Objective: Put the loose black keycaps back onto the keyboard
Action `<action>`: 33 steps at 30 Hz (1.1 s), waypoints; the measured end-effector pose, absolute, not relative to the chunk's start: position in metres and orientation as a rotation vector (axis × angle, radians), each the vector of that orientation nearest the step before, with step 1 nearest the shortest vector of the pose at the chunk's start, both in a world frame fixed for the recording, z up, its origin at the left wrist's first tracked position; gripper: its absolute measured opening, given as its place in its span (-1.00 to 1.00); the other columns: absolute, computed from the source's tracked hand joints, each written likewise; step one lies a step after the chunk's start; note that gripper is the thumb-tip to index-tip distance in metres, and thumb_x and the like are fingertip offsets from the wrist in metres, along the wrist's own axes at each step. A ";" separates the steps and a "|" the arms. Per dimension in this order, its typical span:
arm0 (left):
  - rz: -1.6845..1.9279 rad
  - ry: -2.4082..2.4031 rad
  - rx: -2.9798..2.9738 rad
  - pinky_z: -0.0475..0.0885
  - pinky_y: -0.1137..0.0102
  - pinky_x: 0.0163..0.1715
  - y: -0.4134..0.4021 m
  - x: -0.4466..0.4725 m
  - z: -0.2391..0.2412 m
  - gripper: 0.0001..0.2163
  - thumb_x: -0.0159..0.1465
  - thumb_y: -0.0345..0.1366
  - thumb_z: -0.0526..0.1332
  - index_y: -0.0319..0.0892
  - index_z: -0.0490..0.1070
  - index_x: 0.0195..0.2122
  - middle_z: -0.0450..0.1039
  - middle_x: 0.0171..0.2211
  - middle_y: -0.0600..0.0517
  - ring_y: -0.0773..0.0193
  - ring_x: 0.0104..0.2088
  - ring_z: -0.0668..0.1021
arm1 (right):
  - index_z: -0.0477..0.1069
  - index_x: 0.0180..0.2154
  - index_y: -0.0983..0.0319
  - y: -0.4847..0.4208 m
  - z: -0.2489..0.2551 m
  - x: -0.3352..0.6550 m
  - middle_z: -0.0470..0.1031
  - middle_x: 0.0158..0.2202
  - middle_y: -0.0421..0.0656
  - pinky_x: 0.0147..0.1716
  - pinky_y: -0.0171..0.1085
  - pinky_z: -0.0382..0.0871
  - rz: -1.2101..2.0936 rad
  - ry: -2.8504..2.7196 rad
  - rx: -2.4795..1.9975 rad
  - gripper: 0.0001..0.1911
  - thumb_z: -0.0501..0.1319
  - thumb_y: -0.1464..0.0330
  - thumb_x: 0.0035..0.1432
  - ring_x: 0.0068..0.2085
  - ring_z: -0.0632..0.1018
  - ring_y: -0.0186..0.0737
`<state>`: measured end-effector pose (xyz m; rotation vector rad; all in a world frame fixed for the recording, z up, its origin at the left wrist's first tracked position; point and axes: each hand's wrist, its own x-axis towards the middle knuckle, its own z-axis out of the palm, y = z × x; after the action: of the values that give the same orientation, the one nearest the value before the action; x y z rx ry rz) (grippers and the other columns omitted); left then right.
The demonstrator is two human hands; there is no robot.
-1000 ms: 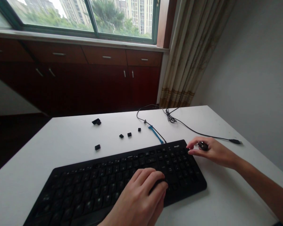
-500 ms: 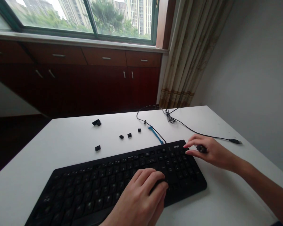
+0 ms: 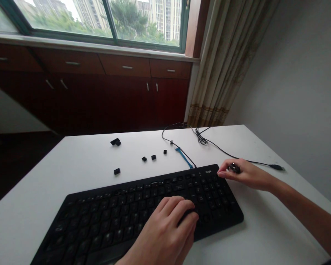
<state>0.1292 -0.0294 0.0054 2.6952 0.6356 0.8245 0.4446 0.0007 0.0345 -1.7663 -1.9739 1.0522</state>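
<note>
Okay, from my end of the head feed: keyboard [image 3: 138,202] is on the near part of the white table [image 3: 57,165], clutter mostly behind it. Four small black caps [image 3: 153,157] lie loose past its back edge, with a black clump [image 3: 116,141] farther off (can't resolve its parts). Blue tool [image 3: 184,158] lies just behind the keyboard, beside the cable [image 3: 200,138], which leaves the back edge, tangles, and ends at a plug [image 3: 276,167] beyond the right hand [image 3: 238,172]. Left hand [image 3: 169,228] blocks my view of keys right of centre: fingers bent, dark gap or piece between thumb and forefinger, can't tell which. Right hand is at the far right corner, thumb and forefinger tips together, small dark object [image 3: 234,168] gripped in the curl; can't see whether the tips pinch anything. Keyboard's long axis runs left to right, slanted, right end farther away; back edge faces the window [image 3: 146,22].
</note>
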 end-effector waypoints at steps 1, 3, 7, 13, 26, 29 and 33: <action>0.824 0.635 2.696 0.56 0.17 -0.23 -0.030 0.129 0.005 -0.81 0.28 -0.52 0.18 -0.20 0.47 -0.12 0.53 -0.15 -0.05 0.09 -0.17 0.53 | 0.55 -0.23 0.19 0.003 0.034 0.447 0.53 -0.34 -0.19 -0.27 -0.25 0.31 1.092 -1.976 -1.779 -0.66 0.25 0.06 0.20 -0.31 0.48 -0.22; 0.821 0.632 2.700 0.56 0.18 -0.22 -0.030 0.130 0.005 -0.82 0.28 -0.51 0.18 -0.20 0.47 -0.13 0.53 -0.15 -0.05 0.09 -0.17 0.53 | 0.56 -0.25 0.20 0.007 0.032 0.450 0.48 -0.41 -0.21 -0.36 -0.27 0.27 1.165 -1.984 -1.785 -0.63 0.27 0.03 0.17 -0.38 0.43 -0.25; 0.817 0.656 2.698 0.55 0.20 -0.23 -0.031 0.130 0.006 -0.81 0.29 -0.52 0.17 -0.19 0.47 -0.14 0.53 -0.16 -0.05 0.10 -0.17 0.54 | 0.55 -0.26 0.19 0.011 0.029 0.453 0.46 -0.41 -0.21 -0.39 -0.28 0.27 1.233 -1.942 -1.783 -0.61 0.29 0.00 0.12 -0.38 0.42 -0.26; 0.806 0.657 2.689 0.55 0.18 -0.23 -0.028 0.130 0.006 -0.80 0.28 -0.52 0.17 -0.19 0.47 -0.12 0.52 -0.15 -0.05 0.10 -0.17 0.53 | 0.54 -0.27 0.20 0.009 0.028 0.451 0.49 -0.38 -0.17 -0.36 -0.25 0.35 1.193 -1.902 -1.779 -0.54 0.28 -0.07 0.08 -0.36 0.44 -0.21; 0.795 0.665 2.650 0.55 0.21 -0.14 -0.026 0.121 0.015 -0.81 0.30 -0.51 0.17 -0.17 0.47 -0.11 0.50 -0.07 -0.04 0.13 -0.09 0.51 | 0.55 -0.25 0.21 0.009 0.033 0.446 0.44 -0.46 -0.20 -0.51 -0.31 0.21 1.237 -1.852 -1.856 -0.50 0.25 -0.09 0.10 -0.49 0.37 -0.31; 0.775 0.703 2.635 0.53 0.27 -0.04 -0.017 0.101 0.018 -0.77 0.31 -0.51 0.17 -0.14 0.46 -0.06 0.46 0.01 -0.04 0.16 -0.01 0.49 | 0.56 -0.24 0.20 0.011 0.035 0.446 0.49 -0.41 -0.18 -0.44 -0.29 0.28 1.190 -1.924 -1.818 -0.52 0.25 -0.08 0.11 -0.42 0.44 -0.26; 0.738 0.855 2.709 0.52 0.30 0.00 0.000 0.061 0.015 -0.75 0.33 -0.47 0.17 -0.10 0.47 -0.02 0.45 0.04 -0.03 0.16 0.04 0.50 | 0.56 -0.24 0.18 0.010 0.041 0.444 0.53 -0.37 -0.18 -0.35 -0.25 0.34 1.129 -2.023 -1.772 -0.60 0.25 -0.01 0.16 -0.36 0.49 -0.22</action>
<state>0.0608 0.0000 0.0147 2.7087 0.8545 0.7376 0.4442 0.0095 0.0415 -1.7722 -2.0227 1.1293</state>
